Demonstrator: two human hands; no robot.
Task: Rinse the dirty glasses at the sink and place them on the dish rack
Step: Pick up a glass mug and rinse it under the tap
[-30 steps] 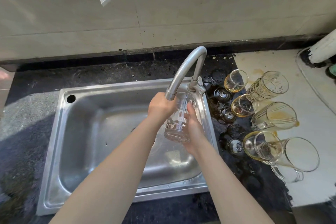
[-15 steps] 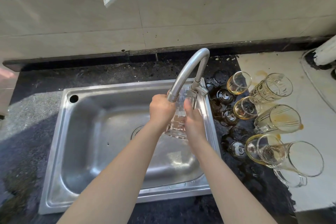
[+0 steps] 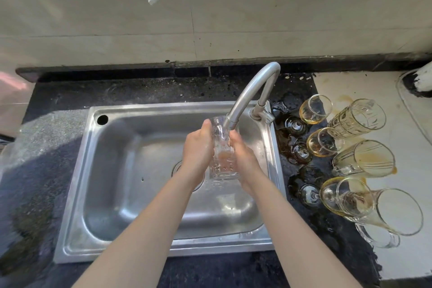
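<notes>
**A:** Where's the glass (image 3: 222, 147) that's being rinsed?

**B:** Clamped between the palms. The left hand (image 3: 197, 149) wraps its fingers round one side and the right hand (image 3: 245, 159) curls round the other, so both are gripping it. It stands upright with its mouth right at the end of the tap (image 3: 247, 91), just above the fingertips.

**A:** Why two hands?

**B:** Wet glass slips, I'd guess. Holding it from both sides keeps it steady and straight so it can fill. It's also held over the sink (image 3: 77, 194), so any spill lands in the basin below the wrists.

**A:** Is the water running?

**B:** I can't tell. Something faintly brownish sits low inside the glass.

**A:** And the other dirty glasses (image 3: 364, 161)?

**B:** Out past the right hand. They're lying tipped over on the counter (image 3: 339, 229) in amber puddles, near enough for that hand to reach.

**A:** What about the dish rack?

**B:** It isn't in view, so I'd say the task is still at an early stage.
</notes>
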